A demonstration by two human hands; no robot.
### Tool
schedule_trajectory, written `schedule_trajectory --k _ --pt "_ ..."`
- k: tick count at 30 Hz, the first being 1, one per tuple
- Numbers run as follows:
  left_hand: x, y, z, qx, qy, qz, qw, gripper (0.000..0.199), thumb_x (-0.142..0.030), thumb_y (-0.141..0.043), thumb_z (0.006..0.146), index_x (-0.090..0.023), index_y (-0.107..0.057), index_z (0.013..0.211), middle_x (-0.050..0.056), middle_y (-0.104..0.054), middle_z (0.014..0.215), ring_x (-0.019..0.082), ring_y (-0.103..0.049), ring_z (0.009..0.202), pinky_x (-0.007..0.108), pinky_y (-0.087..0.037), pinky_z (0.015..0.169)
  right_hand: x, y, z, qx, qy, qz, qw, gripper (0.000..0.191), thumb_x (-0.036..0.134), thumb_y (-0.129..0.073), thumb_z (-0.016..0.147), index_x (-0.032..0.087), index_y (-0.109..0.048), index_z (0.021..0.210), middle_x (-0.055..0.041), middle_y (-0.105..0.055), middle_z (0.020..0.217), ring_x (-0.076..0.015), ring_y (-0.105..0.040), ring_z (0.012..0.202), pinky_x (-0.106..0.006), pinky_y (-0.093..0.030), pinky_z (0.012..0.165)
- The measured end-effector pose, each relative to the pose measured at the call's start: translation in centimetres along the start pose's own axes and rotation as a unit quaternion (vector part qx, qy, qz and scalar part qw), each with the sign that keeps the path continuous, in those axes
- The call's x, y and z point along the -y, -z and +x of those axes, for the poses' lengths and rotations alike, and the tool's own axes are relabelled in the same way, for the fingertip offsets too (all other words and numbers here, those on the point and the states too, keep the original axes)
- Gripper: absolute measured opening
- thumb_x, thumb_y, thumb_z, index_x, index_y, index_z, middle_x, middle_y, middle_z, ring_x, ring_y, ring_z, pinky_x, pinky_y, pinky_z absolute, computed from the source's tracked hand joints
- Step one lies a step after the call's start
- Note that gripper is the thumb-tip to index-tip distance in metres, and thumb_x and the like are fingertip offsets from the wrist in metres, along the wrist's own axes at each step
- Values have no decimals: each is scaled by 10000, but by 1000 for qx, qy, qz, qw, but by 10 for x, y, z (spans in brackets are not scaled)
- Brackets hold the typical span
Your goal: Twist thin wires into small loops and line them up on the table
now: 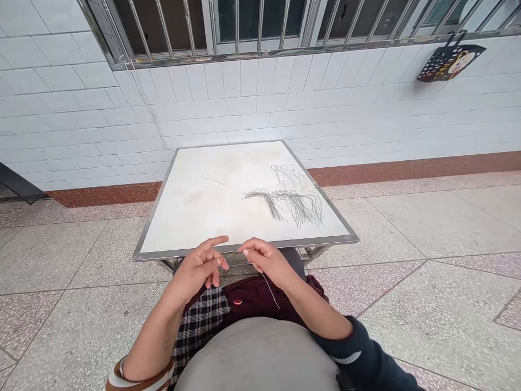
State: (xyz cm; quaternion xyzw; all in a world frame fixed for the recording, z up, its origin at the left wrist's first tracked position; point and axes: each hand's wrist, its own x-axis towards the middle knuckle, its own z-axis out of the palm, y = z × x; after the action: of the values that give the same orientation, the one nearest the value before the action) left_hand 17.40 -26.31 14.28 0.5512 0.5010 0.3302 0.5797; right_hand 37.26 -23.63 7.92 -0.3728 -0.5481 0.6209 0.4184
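Observation:
My left hand [204,262] and my right hand [266,260] are in front of the table's near edge, above my lap. A thin wire [270,288] runs between them. Its tail hangs below my right hand, whose thumb and fingertips pinch it. My left thumb presses the other end against a finger while the index finger points out to the right. On the white table [203,217] lies a loose spread of dark, thin wires [303,206]. Behind it are several wires with round loops [288,172]. One single looped wire [207,176] lies farther left.
A metal rim [244,247] borders the table. Beyond stands a white tiled wall [228,114] with barred windows [260,27]. A patterned bag [448,62] hangs from the bars at the right. Speckled floor tiles [391,228] surround the table.

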Motion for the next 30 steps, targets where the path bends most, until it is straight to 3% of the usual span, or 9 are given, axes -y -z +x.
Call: schedule_trajectory --k 7,11,14,23,26,30 --pt "3 6 6 30 61 -134 989 561 -238 -647 741 -209 -488 1278 -11 -623 686 70 -511 414 167 -342 380 -2 -2 0 -26 45 -34 998 190 398 -584 826 215 -623 858 55 -369 581 -77 -318 493 -210 -255 453" --pt "5 9 7 14 98 -227 969 529 -155 -668 710 -175 -547 1225 -13 -605 651 38 -453 415 143 -336 392 -1 -1 0 -37 57 -57 996 198 404 -571 830 214 -624 852 43 -393 597 -85 -312 509 -219 -250 468" --pt "8 12 7 -5 104 -272 957 519 -114 -671 704 -161 -567 1210 -9 -597 650 48 -505 485 128 -369 421 -2 4 2 -50 51 -61 996 197 399 -575 822 209 -625 843 42 -399 596 -88 -302 512 -223 -234 472" --pt "24 25 24 -71 87 -310 944 523 -75 -646 743 -150 -527 1246 0 -648 678 45 -573 509 113 -476 482 -13 14 21 -132 -28 34 990 265 435 -650 705 191 -629 804 47 -431 600 -75 -282 486 -219 -196 461" --pt "31 26 35 -94 44 -335 936 490 -112 -642 756 -179 -541 1230 -4 -658 737 49 -603 557 132 -506 527 -17 17 27 -162 -51 80 982 318 455 -648 686 181 -604 841 54 -413 601 -67 -267 473 -207 -158 438" --pt "56 31 57 -185 -47 -171 967 526 -336 -664 748 -201 -530 1239 18 -662 812 106 -637 646 213 -528 581 -24 30 38 -197 -34 60 978 355 484 -608 705 183 -577 891 50 -437 641 -64 -302 481 -192 -175 432"
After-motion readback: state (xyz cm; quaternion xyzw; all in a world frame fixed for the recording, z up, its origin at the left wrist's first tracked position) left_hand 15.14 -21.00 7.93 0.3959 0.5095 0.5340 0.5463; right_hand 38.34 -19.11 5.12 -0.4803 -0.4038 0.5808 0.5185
